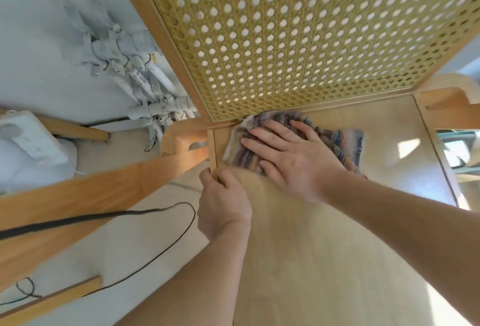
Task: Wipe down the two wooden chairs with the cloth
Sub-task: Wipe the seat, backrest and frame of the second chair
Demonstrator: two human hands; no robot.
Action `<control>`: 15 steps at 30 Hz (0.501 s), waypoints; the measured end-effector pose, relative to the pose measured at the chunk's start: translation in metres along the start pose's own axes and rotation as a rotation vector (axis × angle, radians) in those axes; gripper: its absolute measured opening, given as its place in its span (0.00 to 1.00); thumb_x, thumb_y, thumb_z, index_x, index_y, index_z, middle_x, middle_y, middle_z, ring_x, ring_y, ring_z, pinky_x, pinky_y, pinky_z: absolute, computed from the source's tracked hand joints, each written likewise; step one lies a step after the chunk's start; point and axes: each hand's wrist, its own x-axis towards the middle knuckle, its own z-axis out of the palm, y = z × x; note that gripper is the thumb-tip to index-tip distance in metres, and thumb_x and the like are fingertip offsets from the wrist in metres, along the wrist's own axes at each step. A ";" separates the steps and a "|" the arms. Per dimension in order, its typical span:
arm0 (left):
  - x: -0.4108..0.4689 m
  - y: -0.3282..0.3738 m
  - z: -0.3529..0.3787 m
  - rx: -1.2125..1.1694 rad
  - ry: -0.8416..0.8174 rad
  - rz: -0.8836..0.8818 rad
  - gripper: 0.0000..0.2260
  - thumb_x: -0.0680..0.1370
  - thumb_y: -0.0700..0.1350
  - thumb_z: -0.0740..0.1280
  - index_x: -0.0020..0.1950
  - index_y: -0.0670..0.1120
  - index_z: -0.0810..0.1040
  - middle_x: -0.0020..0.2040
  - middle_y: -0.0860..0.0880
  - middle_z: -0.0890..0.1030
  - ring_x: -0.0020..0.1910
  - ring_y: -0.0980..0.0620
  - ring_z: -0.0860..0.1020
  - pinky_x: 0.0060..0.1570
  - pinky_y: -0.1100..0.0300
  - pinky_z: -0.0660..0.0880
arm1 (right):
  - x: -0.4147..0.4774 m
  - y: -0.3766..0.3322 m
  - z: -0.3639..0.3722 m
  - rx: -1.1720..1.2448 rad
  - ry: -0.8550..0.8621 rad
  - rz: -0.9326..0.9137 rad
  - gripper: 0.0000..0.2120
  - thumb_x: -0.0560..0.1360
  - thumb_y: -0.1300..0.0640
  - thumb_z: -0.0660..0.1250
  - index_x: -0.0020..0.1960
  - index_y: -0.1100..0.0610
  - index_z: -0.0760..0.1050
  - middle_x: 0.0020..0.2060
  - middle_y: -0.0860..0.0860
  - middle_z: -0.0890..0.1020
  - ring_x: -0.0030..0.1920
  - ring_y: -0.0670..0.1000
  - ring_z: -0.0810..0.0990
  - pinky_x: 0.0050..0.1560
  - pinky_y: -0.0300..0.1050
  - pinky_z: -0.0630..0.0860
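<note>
In the head view, a wooden chair [311, 260] fills the middle and right of the frame, seen from above and close up. Its pale seat runs from the bottom edge up to a woven cane backrest [298, 34], which has a honeycomb of small holes and a wooden frame.

The cloth [346, 143], striped in blue, purple and orange with a pale edge, lies flat on the seat at its back left corner, touching the bottom rail of the backrest.

The right hand [288, 151] lies spread on top of the cloth, its fingers straight and pointing left, with the palm pressing the cloth onto the seat. The left hand [223, 201] is just beside it, at the seat's left edge. Its fingers curl round the thin wooden edge strip and grip it. The two hands are near each other but do not touch.

A wooden armrest [78, 195] slants away to the left of the seat, and another armrest [446, 110] shows at the right, beside the backrest.

A black cable [145, 224] loops across the light floor [145, 260] below the left armrest. Farther left sits a white power strip [33, 138] on a white object I cannot identify. A bundle of white wrapped pipes [145, 84] runs along the pale wall behind the chair.
</note>
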 end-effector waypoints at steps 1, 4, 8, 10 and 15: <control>0.001 0.001 0.000 -0.009 -0.012 -0.001 0.18 0.80 0.53 0.47 0.64 0.50 0.69 0.48 0.43 0.81 0.39 0.44 0.69 0.39 0.54 0.63 | -0.015 0.020 0.001 -0.014 0.020 0.090 0.24 0.81 0.43 0.44 0.77 0.42 0.54 0.76 0.43 0.62 0.76 0.50 0.58 0.71 0.55 0.48; 0.002 0.002 0.001 -0.014 -0.030 -0.003 0.18 0.80 0.52 0.46 0.63 0.49 0.69 0.44 0.45 0.80 0.38 0.44 0.69 0.38 0.54 0.64 | -0.073 0.069 0.004 0.059 0.123 0.492 0.25 0.80 0.43 0.45 0.76 0.42 0.56 0.76 0.44 0.62 0.76 0.49 0.57 0.71 0.57 0.54; 0.002 -0.002 -0.003 -0.033 -0.077 0.042 0.17 0.81 0.52 0.46 0.61 0.49 0.68 0.51 0.44 0.80 0.42 0.43 0.71 0.40 0.53 0.65 | -0.101 0.051 0.010 0.164 0.192 0.895 0.27 0.78 0.43 0.43 0.77 0.45 0.54 0.78 0.44 0.55 0.77 0.49 0.51 0.72 0.60 0.53; 0.005 -0.004 -0.007 -0.076 -0.137 0.090 0.16 0.82 0.51 0.47 0.62 0.48 0.69 0.54 0.44 0.79 0.48 0.42 0.74 0.43 0.53 0.66 | -0.098 0.007 0.017 0.174 0.189 0.820 0.27 0.79 0.45 0.45 0.77 0.44 0.54 0.78 0.44 0.55 0.77 0.50 0.51 0.72 0.58 0.50; 0.001 -0.013 -0.027 0.014 -0.230 0.179 0.18 0.78 0.45 0.56 0.69 0.50 0.67 0.62 0.46 0.76 0.59 0.42 0.75 0.55 0.46 0.74 | -0.093 -0.083 0.032 0.323 0.232 0.560 0.18 0.75 0.55 0.57 0.62 0.44 0.74 0.67 0.44 0.75 0.69 0.52 0.69 0.54 0.52 0.60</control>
